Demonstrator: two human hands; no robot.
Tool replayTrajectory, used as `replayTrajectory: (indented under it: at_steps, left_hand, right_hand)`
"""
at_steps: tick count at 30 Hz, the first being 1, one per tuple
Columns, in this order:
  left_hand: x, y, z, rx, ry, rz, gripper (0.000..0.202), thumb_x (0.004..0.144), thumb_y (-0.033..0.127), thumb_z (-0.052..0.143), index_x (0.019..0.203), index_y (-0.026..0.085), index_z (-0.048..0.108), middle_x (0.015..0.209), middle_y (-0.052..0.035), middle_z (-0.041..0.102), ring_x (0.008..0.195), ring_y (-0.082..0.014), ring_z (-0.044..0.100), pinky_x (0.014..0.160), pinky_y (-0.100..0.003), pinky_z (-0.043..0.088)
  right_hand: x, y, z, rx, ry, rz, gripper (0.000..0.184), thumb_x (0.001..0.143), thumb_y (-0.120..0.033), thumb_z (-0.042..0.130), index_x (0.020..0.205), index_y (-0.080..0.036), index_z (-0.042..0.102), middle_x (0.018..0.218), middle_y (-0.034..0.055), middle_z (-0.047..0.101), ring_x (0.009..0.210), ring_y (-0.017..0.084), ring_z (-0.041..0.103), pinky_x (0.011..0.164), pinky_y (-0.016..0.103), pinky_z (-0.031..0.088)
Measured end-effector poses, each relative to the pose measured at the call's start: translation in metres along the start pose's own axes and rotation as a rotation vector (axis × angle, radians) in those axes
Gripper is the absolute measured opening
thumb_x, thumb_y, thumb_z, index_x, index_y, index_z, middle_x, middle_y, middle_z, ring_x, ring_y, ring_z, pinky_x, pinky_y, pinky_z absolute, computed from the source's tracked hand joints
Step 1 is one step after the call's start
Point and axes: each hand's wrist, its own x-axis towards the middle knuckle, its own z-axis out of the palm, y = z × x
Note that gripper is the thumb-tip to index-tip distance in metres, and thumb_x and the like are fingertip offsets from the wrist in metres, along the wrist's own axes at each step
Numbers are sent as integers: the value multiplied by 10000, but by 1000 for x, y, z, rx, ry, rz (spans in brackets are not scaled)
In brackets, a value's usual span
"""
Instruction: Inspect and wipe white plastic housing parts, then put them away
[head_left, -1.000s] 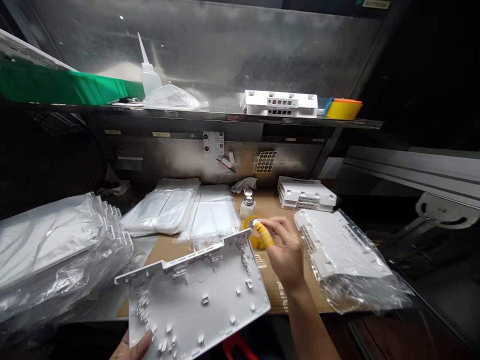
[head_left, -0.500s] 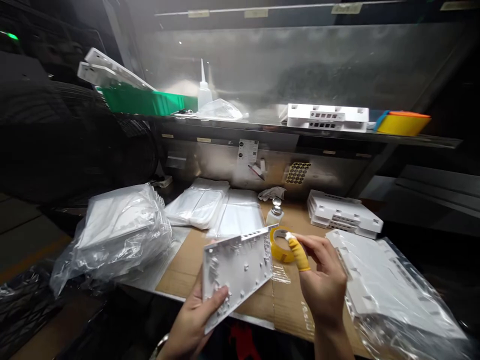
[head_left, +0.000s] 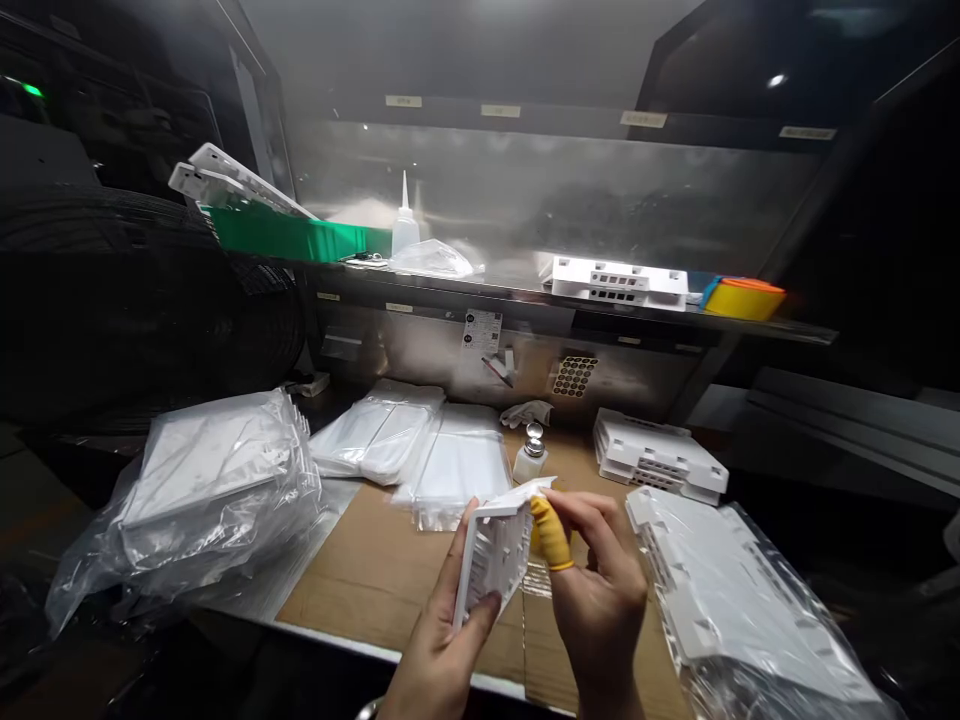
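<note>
My left hand [head_left: 442,645] grips a white plastic housing [head_left: 496,560] by its near end, thumb on the inner face and fingers behind. The shell is tilted, its ribbed inside turned toward the right. My right hand [head_left: 600,590], with a yellow finger cot [head_left: 552,535] on the thumb, is pinched closed at the housing's far upper edge. What lies between those fingertips is hidden; a small white bit showed there earlier. Just behind the thumb, a yellow tape roll is almost fully covered. Beyond the hands stands a pump bottle [head_left: 531,455].
Bagged white housings lie at left [head_left: 217,470] and right [head_left: 750,590]. Stacks of clear plastic bags [head_left: 461,455] and more housings [head_left: 660,450] sit toward the back. Above runs a shelf with a green bin [head_left: 292,235], a nozzle bottle [head_left: 405,230] and a yellow roll [head_left: 742,298].
The housing has been turned from facing me to nearly edge-on. My right hand has come left from beside it to its far edge. The view has tilted up and shifted slightly.
</note>
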Motion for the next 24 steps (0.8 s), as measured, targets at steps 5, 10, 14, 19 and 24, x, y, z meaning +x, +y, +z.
replayTrajectory:
  at_steps: [5, 10, 14, 19, 24]
  left_hand:
    - [2, -7, 2, -72, -23, -25, 729, 913, 456, 707, 1558, 385, 375, 1661, 16, 367, 1557, -246, 244, 1274, -374, 212]
    - [-1, -5, -8, -286, 47, -80, 863, 841, 450, 798, 1574, 394, 345, 1638, -13, 426, 1530, -298, 325, 1272, -404, 240]
    - [-6, 7, -27, -565, 66, -212, 1105, 769, 333, 875, 1627, 352, 178, 1484, -105, 612, 1366, -330, 564, 1210, -449, 376]
    - [-10, 11, -56, -661, 199, -261, 1105, 709, 151, 884, 1609, 300, 261, 1233, -125, 762, 1156, -345, 712, 1095, -500, 501]
    - [-51, -11, -129, -721, 454, -368, 533, 658, 242, 852, 1164, 130, 724, 973, -132, 814, 1047, -405, 742, 970, -507, 575]
  right_hand:
    - [-1, -5, 4, 15, -29, -41, 210, 913, -97, 686, 1094, -198, 721, 984, 41, 648, 908, 158, 653, 772, 257, 545]
    - [-3, 45, 7, -128, -71, 77, 203, 943, -198, 599, 1082, -211, 747, 963, 46, 679, 853, 166, 652, 748, 274, 531]
    - [-6, 125, 0, -401, -157, 395, 316, 884, -439, 598, 1002, -216, 788, 968, 80, 731, 773, 220, 628, 693, 348, 485]
    - [-9, 180, 6, -490, -403, 496, 227, 686, -390, 662, 735, -234, 820, 794, 122, 773, 775, 317, 612, 640, 389, 422]
    - [-40, 149, -13, -456, -527, 489, 427, 799, -497, 549, 1012, -233, 809, 1057, 128, 780, 925, 349, 673, 758, 442, 520]
